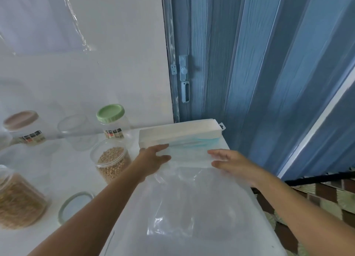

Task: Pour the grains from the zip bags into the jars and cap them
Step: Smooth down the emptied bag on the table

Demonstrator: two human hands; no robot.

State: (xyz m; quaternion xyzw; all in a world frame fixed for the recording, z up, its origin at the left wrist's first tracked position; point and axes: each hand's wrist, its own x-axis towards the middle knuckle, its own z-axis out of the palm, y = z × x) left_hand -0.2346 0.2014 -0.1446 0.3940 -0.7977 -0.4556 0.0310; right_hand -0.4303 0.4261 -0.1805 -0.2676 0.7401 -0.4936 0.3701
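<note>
An empty clear zip bag [192, 202] lies flat on the white table [73, 171], its zip edge pointing away from me. My left hand [153, 159] pinches the left end of that edge between thumb and fingers. My right hand [230, 163] pinches the right end the same way. An uncapped jar of round beige grains [112, 161] stands just left of my left hand. A second jar of brown grains [17, 202] is at the left edge. An empty open jar [76, 132] stands farther back. A loose greyish lid [75, 205] lies near my left forearm.
A jar with a green lid [111, 119] and one with a pink lid [23, 127] stand by the white wall. A white box [180, 132] lies just beyond the bag. A blue folding door [249, 73] is at the right, past the table's edge.
</note>
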